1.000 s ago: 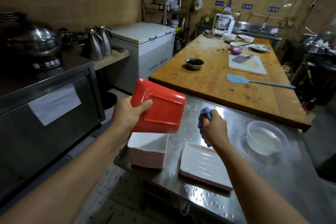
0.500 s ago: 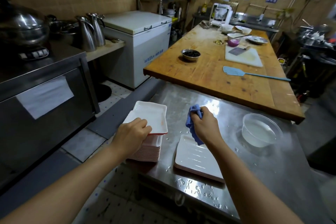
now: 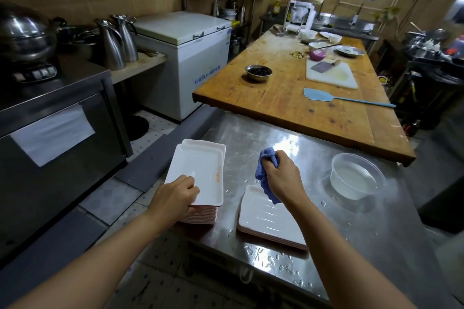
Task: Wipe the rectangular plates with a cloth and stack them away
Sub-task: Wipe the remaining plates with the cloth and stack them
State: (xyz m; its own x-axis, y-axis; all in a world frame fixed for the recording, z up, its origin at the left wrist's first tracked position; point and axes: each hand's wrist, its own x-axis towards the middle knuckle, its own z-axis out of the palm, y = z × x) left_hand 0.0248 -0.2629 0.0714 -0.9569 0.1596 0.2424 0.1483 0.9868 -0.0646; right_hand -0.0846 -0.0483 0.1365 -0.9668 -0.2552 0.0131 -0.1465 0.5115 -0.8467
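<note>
While steadying the top plate (image 3: 198,170) on the stack of wiped plates (image 3: 200,214), gripped its near corner with the left hand (image 3: 175,194), fingers curled over the rim, likely to nudge it square, given the slight skew against the plate beneath. Held the blue cloth (image 3: 263,173) bunched in the right hand (image 3: 281,178), fist closed around it, loose end dangling over the far edge of the next pile: wet rectangular plates (image 3: 268,223), streaked with water, just right of the stack. Judged that pile to be the work left, set within reach of the cloth hand so as to wipe there and pass leftwards.

Found both piles at the near-left part of the stainless steel table (image 3: 351,233), beaded with droplets around the wet pile. Further right, well apart from the plates, noted a clear plastic tub (image 3: 356,178) of water, presumably for rinsing the cloth.

Beyond, butted against the steel top, saw a wooden worktable (image 3: 288,118) carrying a blue spatula (image 3: 319,95), a white cutting board (image 3: 336,76) with a cleaver (image 3: 322,66) on it, and a small steel bowl (image 3: 258,73) of something dark; none of it part of the job. Farthest left, spotted a white chest freezer (image 3: 185,32) near the wall.

Reckoned the next move thus: release the squared plate, then reach for the top wet one.
</note>
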